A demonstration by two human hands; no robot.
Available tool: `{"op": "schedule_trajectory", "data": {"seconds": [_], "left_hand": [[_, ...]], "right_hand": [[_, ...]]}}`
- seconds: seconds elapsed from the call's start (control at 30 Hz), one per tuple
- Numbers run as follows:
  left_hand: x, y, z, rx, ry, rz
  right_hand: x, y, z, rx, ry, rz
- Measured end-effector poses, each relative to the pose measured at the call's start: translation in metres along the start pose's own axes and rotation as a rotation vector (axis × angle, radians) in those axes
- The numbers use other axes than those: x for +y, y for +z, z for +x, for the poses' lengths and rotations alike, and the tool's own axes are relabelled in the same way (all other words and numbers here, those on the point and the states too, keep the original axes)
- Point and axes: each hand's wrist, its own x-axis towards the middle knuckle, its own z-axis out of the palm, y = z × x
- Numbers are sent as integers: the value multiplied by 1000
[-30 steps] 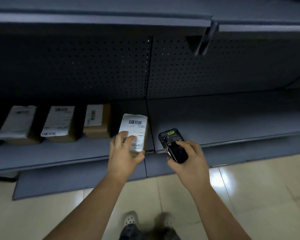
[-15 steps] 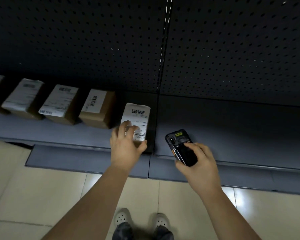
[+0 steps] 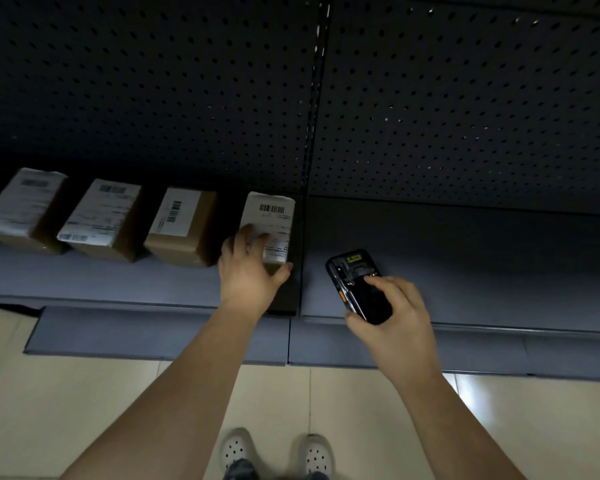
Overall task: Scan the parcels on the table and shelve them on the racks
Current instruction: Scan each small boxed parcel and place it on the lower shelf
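**A:** Starting at the left, what lies on the shelf [image 3: 465, 268]?

**B:** Parcel 1 [image 3: 21, 206], parcel 2 [image 3: 104, 216] and parcel 3 [image 3: 184, 226] sit in a row, slightly apart. Each has its label turned up and outward, I judge so the barcodes can be read from the aisle.

**A:** And next along?

**B:** Parcel 4 [image 3: 272, 211] ends that row, just beside the seam between the 2 shelf sections. The left hand [image 3: 250, 275] grips it, with the fingers curled over the near half of the label and the thumb against the near right corner. The barcode at the far end is uncovered. It looks set down, though the hand hides its base.

**A:** How is that arm placed?

**B:** The forearm reaches forward and down with the wrist nearly straight and the back of the hand up.

**A:** And further right?

**B:** The right hand [image 3: 392, 323] holds the scanner [image 3: 349, 271], its fingers wrapped across the back and a fingertip resting there. The scanner's back faces up and its top end points toward the shelf, apart from parcel 4. I judge it is kept ready for the next read. The right wrist bends slightly inward.
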Motion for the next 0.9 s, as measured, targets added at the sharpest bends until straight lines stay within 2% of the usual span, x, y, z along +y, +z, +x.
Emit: {"op": "schedule_trajectory", "data": {"seconds": [0.17,0.43,0.73,0.9], "left_hand": [[-5,-71,-42,23,55,-67],[-34,-276,-137,178,120,-106],[-154,-474,-250,534,85,-49],[-243,-534,-321,661,-73,-20]], "right_hand": [[-42,-4,-28,-42,-100,39],[-188,-12,-113,-161,-357,131],[-374,56,-242,-206,-674,198],[-441,132,-313,-358,-799,217]]}}
